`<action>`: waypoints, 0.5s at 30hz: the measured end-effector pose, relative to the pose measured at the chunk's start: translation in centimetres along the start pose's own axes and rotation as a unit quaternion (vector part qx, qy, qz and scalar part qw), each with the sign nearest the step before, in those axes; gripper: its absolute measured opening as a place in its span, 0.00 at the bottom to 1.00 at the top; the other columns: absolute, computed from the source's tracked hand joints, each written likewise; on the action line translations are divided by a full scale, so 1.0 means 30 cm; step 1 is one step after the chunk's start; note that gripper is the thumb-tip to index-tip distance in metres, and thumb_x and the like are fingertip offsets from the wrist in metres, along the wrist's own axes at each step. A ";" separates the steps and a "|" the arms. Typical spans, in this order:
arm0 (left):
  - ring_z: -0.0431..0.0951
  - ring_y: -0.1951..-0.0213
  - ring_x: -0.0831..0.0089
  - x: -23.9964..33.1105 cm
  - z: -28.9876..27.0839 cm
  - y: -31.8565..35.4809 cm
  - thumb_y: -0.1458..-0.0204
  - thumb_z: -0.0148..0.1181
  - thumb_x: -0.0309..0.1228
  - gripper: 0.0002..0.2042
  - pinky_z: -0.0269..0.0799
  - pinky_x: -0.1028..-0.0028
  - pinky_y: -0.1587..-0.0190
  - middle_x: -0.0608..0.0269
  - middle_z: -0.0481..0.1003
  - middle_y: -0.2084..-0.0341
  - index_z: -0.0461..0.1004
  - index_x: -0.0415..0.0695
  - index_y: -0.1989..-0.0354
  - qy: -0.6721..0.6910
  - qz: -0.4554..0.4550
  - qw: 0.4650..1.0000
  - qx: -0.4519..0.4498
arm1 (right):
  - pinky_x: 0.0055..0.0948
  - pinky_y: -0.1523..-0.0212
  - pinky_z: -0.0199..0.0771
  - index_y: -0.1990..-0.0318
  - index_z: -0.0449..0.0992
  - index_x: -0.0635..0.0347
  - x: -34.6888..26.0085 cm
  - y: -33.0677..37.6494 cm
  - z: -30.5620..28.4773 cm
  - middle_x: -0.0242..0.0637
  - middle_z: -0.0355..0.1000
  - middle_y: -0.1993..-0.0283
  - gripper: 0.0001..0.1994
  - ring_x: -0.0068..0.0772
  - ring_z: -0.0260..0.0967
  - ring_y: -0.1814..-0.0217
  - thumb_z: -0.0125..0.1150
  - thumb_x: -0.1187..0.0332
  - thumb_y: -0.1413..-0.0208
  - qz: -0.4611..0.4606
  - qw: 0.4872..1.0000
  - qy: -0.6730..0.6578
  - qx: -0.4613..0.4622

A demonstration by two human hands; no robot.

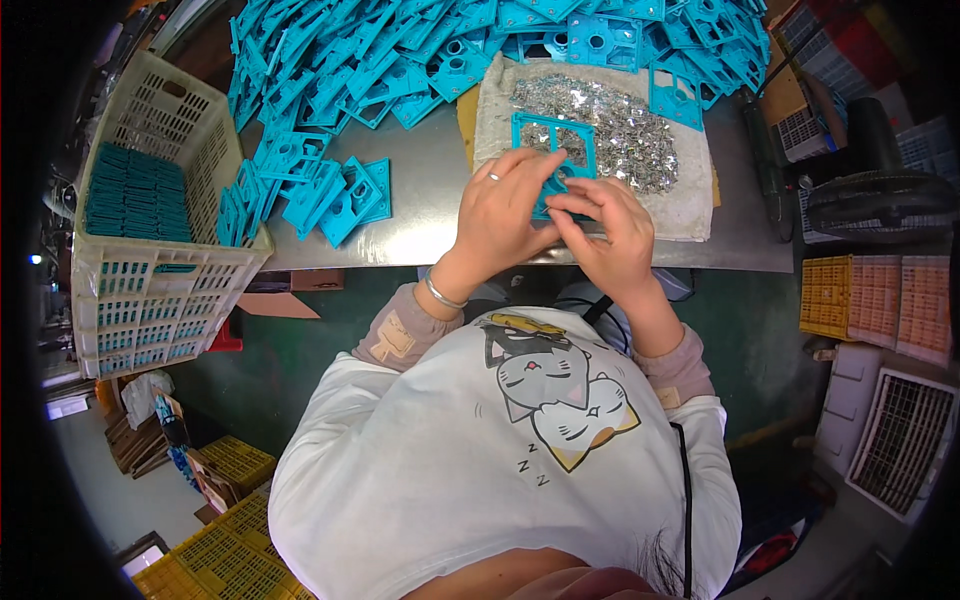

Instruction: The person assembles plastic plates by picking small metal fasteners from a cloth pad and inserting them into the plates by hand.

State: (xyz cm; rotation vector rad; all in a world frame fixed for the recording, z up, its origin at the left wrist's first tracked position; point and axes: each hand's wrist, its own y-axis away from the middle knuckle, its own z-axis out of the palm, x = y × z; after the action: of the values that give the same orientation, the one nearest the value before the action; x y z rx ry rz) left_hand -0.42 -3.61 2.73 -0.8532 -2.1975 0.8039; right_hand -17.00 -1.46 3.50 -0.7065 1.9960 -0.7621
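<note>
table [430,170] of shiny metal crosses the far half of the scene, the person standing at its near edge. across its far side spreads a heap of turquoise frames [380,60], piled loosely at many angles. at the left stands a whitish plastic crate [215,255] with slotted walls, and inside it are tight rows of darker turquoise pieces [135,195]. a pale cloth [690,215] lies right of the middle of the table, bearing a spread of small shiny metal pieces [625,130]. between crate and cloth sits a small group of loose frames [340,195], overlapping one another. the left hand [505,205] is partly curled, its fingers over the left side of one turquoise frame [589,150], which it grips above the near left part of the cloth. the right hand [610,235] is bent in from the right, thumb and forefinger drawn close together at the frame's near part; whether they pinch a small piece i cannot tell. another frame [675,97] lies at the cloth's far right corner. a silvery bracelet [443,292] circles the left wrist, and a ring [494,177] sits on a left finger
</note>
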 end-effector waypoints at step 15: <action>0.79 0.56 0.60 0.034 -0.027 -0.013 0.65 0.73 0.32 0.34 0.73 0.65 0.57 0.58 0.80 0.61 0.70 0.38 0.45 0.043 -0.026 0.999 -0.020 | 0.39 0.56 0.75 0.57 0.75 0.67 -0.042 -0.014 -0.050 0.42 0.75 0.62 0.14 0.45 0.74 0.61 0.63 0.79 0.53 -0.145 0.981 0.043 -0.118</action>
State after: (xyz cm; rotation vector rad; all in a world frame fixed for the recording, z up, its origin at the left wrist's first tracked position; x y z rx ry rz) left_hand -0.58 -2.86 3.85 -0.8321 -2.1573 0.6877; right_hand -17.62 -0.47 5.12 -1.1390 2.1104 -0.7398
